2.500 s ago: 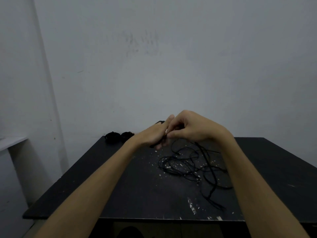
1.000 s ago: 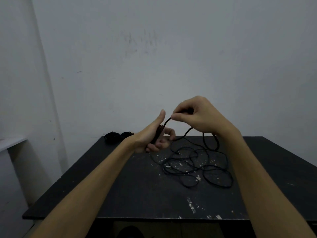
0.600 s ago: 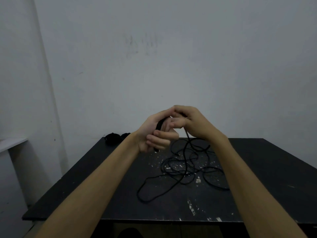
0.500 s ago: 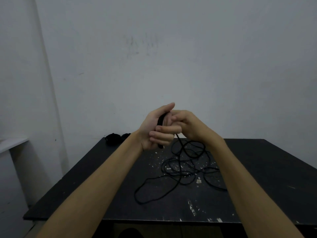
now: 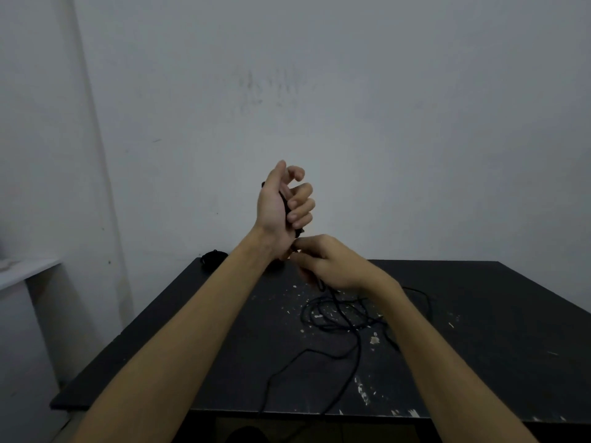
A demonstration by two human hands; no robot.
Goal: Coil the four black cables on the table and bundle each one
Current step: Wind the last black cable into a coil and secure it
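Black table (image 5: pixel 479 330) carries the loose cable (image 5: pixel 339 318), slack for feeding. My left hand (image 5: pixel 283 207) is raised, fingers curled round the wound turns as a spool. My right hand (image 5: pixel 329 265) below pinches the strand, guiding it.

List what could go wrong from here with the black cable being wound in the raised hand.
The loose black cable lies in crossing loops on the scuffed black table, so pulling may tighten a knot. One long loop reaches the near table edge and could snag there. The left hand holds the wound turns with its upper fingers loose while the right hand pinches the strand; turns may slip off.
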